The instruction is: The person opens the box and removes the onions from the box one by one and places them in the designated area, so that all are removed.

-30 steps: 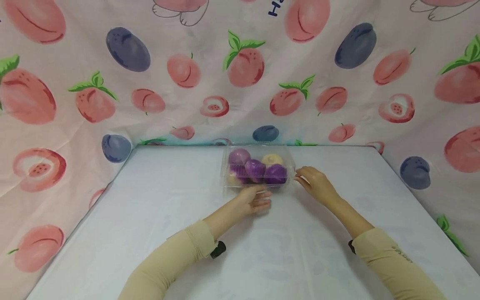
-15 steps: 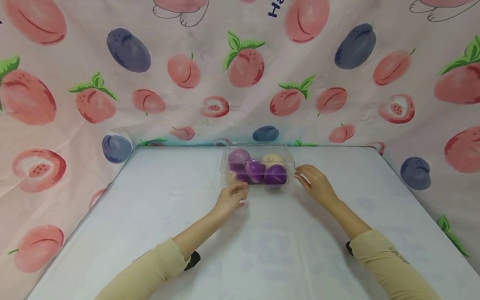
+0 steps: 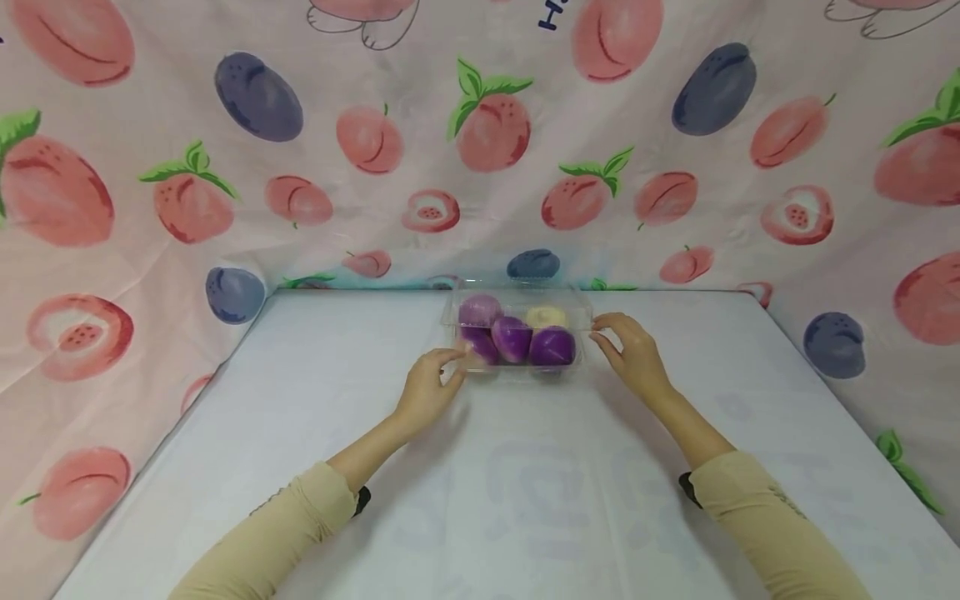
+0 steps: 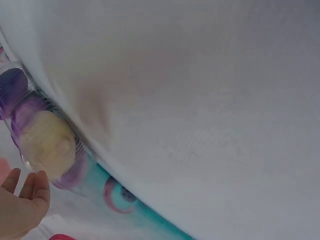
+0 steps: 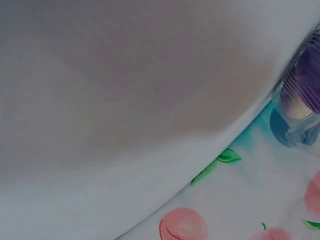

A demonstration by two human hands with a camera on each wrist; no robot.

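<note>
Left hand: thumb and fingers spread apart, fingertips at the 8 o'clock corner of the clear plastic box; contact cannot be confirmed. Right hand: thumb and forefinger bent towards each other with a narrow gap, tips at the 3 o'clock side, beside the edge of the lid (whether they pinch it cannot be told). The hands are well apart, one on either side of the box.

The lid is partly raised; its near edge is set back towards 12 o'clock from the front rim. Inside are rounded pieces: a lilac one at 10 o'clock, a pale one at 1, and purple ones towards the front.

The box sits at 12 o'clock on the white tabletop, close to its far edge. The tabletop extends widely towards 9, 3 and 6 o'clock; a fruit-print cloth rises beyond the far edge.
</note>
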